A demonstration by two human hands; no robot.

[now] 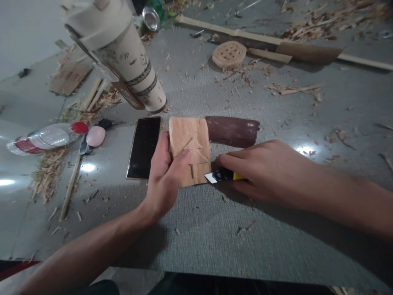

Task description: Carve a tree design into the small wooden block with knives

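Left hand (pixel 164 174) clamps the wooden block (pixel 190 149) mid-mat, right hand (pixel 264 170) closed around the knife (pixel 222 176), carving under way; next stroke probably needs steady control.

The wooden block (pixel 190 149) is a flat, pale tan rectangle lying on the grey mat, its long side running away from the person. Its top face carries shallow carved lines forming a tree-like shape with a trunk near the lower edge. The left hand (pixel 164 174) grips its left edge, thumb across the face. The utility knife (pixel 222 175), yellow and black with a short bare blade, lies at the block's lower right corner, held in the right hand (pixel 260 166).
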